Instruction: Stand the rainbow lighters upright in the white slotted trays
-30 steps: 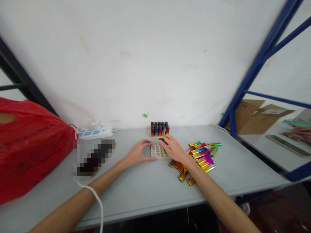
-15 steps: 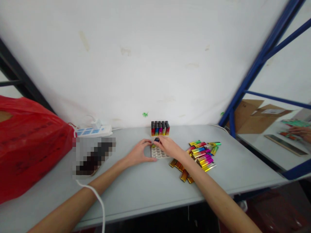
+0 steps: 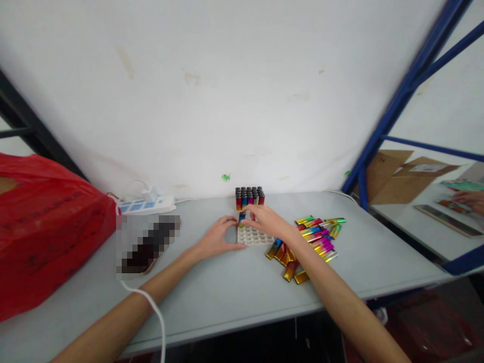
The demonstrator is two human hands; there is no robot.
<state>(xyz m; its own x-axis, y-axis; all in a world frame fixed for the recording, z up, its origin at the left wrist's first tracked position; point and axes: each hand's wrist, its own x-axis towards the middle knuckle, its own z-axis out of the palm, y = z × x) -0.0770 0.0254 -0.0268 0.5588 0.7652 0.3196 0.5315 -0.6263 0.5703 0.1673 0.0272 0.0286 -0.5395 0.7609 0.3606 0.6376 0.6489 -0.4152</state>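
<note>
A white tray [image 3: 257, 237] with rows of holes lies on the table before me. My left hand [image 3: 217, 238] grips its left side, fingers at the back corner and thumb along the front edge. In the tray's back left corner stands one upright lighter [image 3: 241, 219], blue above and yellowish below. My right hand [image 3: 262, 220] is just right of this lighter, index finger and thumb apart, its other fingers partly hidden. A block of upright black-topped lighters [image 3: 249, 199] stands behind the tray. To the right, a loose pile of shiny coloured lighters [image 3: 315, 234] lies partly under my right forearm.
A phone-like object [image 3: 149, 247], pixelated, lies left with a white cable [image 3: 153, 305] crossing my left forearm. Beyond are a power strip [image 3: 151, 203] and a red bag [image 3: 49, 232]. At right, past a blue frame [image 3: 393, 111], are a cardboard box [image 3: 397, 176] and another person's hand [image 3: 471, 199].
My right hand has drawn slightly back from the lighter in the tray, uncovering it and more of the tray's holes. My left hand stays at the tray. The view has shifted slightly.
</note>
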